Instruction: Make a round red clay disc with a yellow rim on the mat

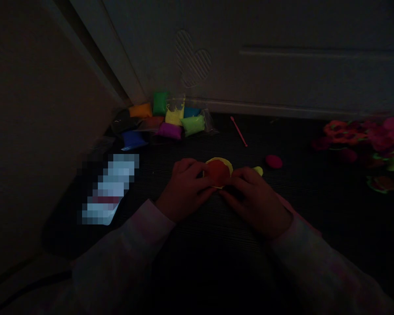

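Between my two hands is a round, flat clay disc [218, 172], orange-red in the middle with a thin yellow rim. My left hand [188, 188] pinches its left edge, thumb near the front and fingers over the side. On the opposite edge, my right hand [254, 201] has its fingers closed, with the thumb low in front. Dim light hides the exact contact of the fingertips. A small yellow piece of clay [258, 170] shows just behind the right hand. Farther right lies a magenta oval lump of clay [273, 161].
Several bagged clay packets [170, 131] in various colours lie at the back left. A thin pink modelling tool [239, 131] rests behind the disc. A lit phone [111, 188], its screen blurred, is at left. Colourful shaped pieces [348, 132] crowd the right side. A pale panel [282, 78] stands behind.
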### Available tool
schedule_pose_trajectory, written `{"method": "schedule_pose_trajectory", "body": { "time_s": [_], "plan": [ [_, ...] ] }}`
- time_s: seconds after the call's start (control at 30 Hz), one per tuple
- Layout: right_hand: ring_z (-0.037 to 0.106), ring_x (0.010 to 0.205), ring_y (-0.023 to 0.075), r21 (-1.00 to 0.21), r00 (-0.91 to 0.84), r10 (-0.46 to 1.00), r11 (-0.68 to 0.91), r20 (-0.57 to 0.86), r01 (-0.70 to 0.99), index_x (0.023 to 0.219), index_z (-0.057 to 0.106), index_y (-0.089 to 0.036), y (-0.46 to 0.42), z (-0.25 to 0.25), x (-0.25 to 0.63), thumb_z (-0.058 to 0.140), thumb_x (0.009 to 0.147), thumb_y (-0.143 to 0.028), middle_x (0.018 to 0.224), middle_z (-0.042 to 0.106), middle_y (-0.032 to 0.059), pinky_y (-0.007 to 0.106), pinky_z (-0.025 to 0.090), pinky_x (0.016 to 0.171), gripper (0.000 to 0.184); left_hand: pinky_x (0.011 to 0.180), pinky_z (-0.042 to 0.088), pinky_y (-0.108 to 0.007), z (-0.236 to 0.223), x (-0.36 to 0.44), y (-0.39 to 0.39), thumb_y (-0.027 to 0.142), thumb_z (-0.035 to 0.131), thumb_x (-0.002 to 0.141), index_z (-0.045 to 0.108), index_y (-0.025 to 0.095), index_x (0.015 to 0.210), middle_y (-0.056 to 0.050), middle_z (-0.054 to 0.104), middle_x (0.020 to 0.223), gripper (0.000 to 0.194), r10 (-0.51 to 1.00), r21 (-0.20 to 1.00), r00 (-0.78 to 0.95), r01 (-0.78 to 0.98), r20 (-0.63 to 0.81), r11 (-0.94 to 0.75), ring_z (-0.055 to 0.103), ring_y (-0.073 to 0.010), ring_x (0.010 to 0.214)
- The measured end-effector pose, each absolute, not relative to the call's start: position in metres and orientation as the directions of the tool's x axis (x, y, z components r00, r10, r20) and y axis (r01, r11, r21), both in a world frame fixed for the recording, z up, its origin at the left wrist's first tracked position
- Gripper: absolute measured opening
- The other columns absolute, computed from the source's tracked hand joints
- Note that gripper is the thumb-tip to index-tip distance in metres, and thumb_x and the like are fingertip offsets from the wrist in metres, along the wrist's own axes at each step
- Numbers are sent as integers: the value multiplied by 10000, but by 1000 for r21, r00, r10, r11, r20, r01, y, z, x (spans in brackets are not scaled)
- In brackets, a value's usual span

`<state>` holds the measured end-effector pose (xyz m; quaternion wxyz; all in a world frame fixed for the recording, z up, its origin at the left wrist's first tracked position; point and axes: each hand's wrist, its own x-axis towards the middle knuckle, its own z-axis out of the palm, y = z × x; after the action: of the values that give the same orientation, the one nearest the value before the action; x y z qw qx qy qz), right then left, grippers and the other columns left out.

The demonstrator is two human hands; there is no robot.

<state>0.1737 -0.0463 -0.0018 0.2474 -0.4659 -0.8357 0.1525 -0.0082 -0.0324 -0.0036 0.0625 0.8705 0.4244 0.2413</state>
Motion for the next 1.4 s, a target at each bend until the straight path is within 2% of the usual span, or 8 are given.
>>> {"method": "schedule_pose_trajectory", "body": {
  "time_s": [0.4,0.57,0.77,1.07,1.23,1.4],
  "plan": [
    [486,818,180,-479,-449,848,530,281,700,839,596,-160,-44,-2,169,498,778,-170,879,551,67,351,446,731,115,786,333,-370,-4,-8,-33,285,543,761,643,227,784,-23,573,958,118,771,319,525,708,360,-631,412,-201,919],
    [487,823,181,-474,-458,847,531,270,702,836,592,-157,-43,-3,170,492,782,-157,886,555,67,356,445,735,114,796,334,-367,-3,-8,-32,277,541,760,641,226,785,-24,574,964,115,779,341,524,703,345,-624,413,-197,922],
    [494,850,180,-524,-422,866,498,267,691,879,581,-174,-45,-1,170,523,755,-156,898,543,60,349,445,742,138,818,333,-372,-1,-11,-33,250,580,724,641,227,831,-27,569,996,125,795,404,511,685,327,-607,408,-203,952],
    [487,840,186,-494,-454,856,514,247,701,880,591,-180,-45,-2,169,512,764,-182,907,537,66,364,438,737,141,809,337,-371,-1,-9,-31,232,550,755,648,225,769,-16,589,960,100,794,400,520,686,315,-608,402,-200,939],
    [489,832,179,-496,-437,859,511,266,702,860,600,-163,-45,-3,169,509,770,-177,887,540,67,344,438,729,129,831,331,-384,3,-12,-30,240,599,708,633,211,844,-31,564,1036,143,815,423,499,697,293,-579,398,-213,978],
    [493,824,169,-501,-435,853,522,288,690,844,595,-170,-45,-2,169,515,765,-169,871,541,55,332,442,727,113,823,326,-385,1,-15,-29,227,561,743,643,215,773,-20,583,994,88,802,397,506,697,316,-597,393,-208,961]
  ]
}}
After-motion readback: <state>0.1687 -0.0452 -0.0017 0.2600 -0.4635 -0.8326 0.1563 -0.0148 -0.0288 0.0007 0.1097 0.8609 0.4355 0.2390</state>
